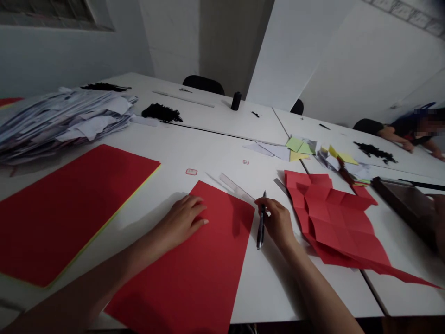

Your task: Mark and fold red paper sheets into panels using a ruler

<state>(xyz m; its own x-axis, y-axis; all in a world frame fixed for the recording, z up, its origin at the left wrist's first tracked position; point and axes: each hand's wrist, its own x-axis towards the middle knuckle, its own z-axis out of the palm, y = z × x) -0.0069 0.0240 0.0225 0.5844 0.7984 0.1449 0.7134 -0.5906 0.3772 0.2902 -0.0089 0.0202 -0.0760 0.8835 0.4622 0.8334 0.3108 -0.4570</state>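
A smooth red sheet (208, 260) lies on the white table before me. My left hand (184, 218) rests on its upper left edge, fingers apart, holding nothing. Beyond the sheet's right corner, my right hand (276, 220) holds a dark pen (260, 227), its tip pointing away from me. The fingers of that hand also meet the near end of a clear ruler (236, 185); whether they grip it I cannot tell. To the right lies a creased red paper (340, 222), unfolded.
Red sheets (79, 208) lie left, beside a large paper pile (69, 120). Black yarn (162, 112) and a black cylinder (236, 101) stand farther back. Coloured scraps (301, 146) and a dark box (403, 204) are at right, with another person's arms (396, 137) beyond.
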